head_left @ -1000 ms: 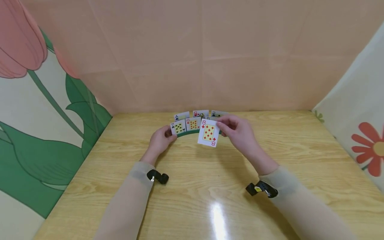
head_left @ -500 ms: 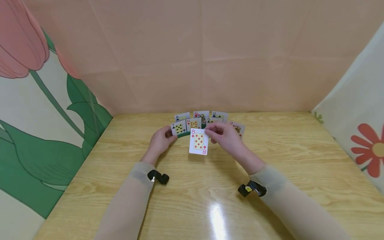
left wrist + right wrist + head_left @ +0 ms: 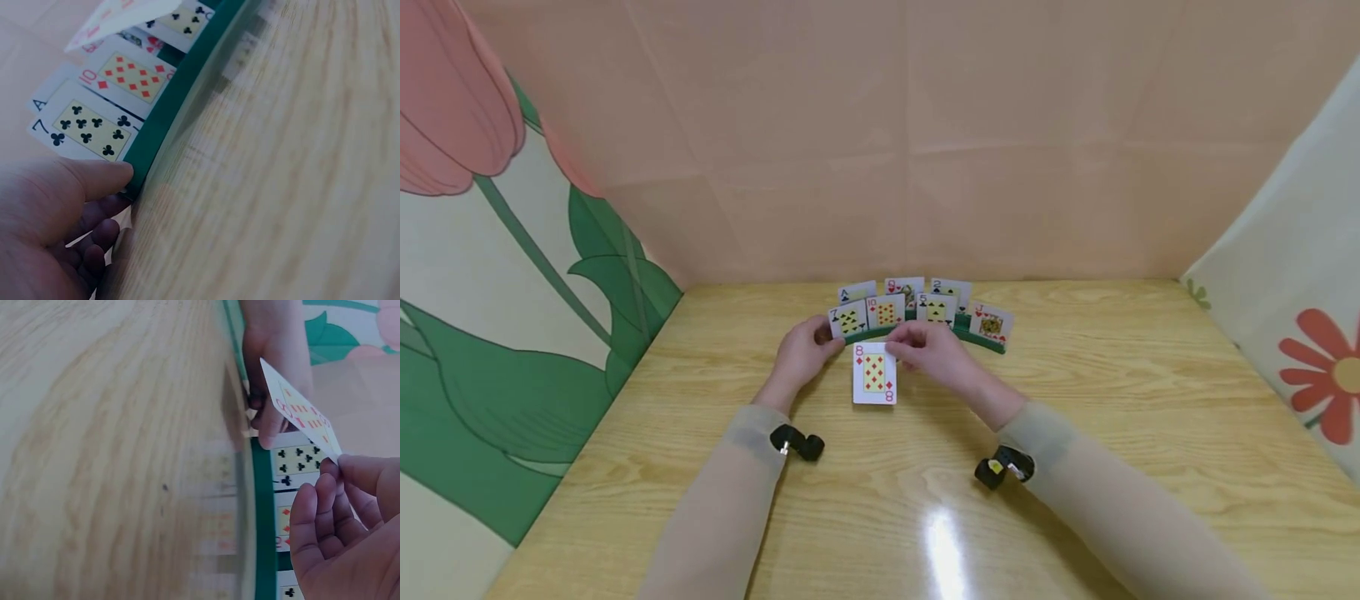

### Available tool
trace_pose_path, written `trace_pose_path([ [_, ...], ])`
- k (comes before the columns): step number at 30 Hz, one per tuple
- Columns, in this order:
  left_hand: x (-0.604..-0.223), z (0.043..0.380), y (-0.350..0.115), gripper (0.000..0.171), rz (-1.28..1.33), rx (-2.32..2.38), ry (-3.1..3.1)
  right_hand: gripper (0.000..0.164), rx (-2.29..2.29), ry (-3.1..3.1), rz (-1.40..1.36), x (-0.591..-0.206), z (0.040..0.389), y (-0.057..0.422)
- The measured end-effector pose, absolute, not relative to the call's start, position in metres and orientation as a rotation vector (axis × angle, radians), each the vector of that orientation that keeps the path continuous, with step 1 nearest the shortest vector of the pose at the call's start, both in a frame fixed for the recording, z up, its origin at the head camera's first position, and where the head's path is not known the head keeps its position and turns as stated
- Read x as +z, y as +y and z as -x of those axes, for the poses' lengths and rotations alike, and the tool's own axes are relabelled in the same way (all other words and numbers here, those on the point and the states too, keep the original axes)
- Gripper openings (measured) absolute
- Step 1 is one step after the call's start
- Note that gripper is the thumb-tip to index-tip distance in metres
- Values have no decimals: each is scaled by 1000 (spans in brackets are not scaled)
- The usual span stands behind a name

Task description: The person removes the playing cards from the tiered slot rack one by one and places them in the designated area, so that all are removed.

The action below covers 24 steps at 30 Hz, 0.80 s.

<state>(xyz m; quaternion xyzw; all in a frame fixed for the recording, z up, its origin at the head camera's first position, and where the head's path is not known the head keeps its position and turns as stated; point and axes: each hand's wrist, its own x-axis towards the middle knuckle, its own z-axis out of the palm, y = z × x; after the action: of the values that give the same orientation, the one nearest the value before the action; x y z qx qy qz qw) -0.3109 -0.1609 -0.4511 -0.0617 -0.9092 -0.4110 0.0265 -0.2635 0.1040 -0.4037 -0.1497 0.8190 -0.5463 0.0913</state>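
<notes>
Near the green card holder [image 3: 182, 94], the right hand [image 3: 934, 353] pinches the eight of diamonds [image 3: 873, 373] between narrowed fingers; the left hand [image 3: 800, 350] grips the holder's end.

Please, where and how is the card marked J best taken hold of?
Probably by its upper right corner, from above and the right: the card marked J stands at the right end of the green holder, its lower edge seated there, no card overlapping it.

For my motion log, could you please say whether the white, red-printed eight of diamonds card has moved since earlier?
Yes: relative to the curved green holder, the card has shifted left and down in the head view.
</notes>
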Motion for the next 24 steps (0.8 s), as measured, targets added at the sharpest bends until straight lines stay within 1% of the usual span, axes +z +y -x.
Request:
trace_pose_path([
  [17, -451, 310, -157, 34, 169, -1335, -2799, 11, -1398, 2511, 466, -425, 273, 90],
  [24, -451, 310, -158, 36, 177, -1321, -2800, 8, -1277, 2588, 470, -427, 276, 85],
])
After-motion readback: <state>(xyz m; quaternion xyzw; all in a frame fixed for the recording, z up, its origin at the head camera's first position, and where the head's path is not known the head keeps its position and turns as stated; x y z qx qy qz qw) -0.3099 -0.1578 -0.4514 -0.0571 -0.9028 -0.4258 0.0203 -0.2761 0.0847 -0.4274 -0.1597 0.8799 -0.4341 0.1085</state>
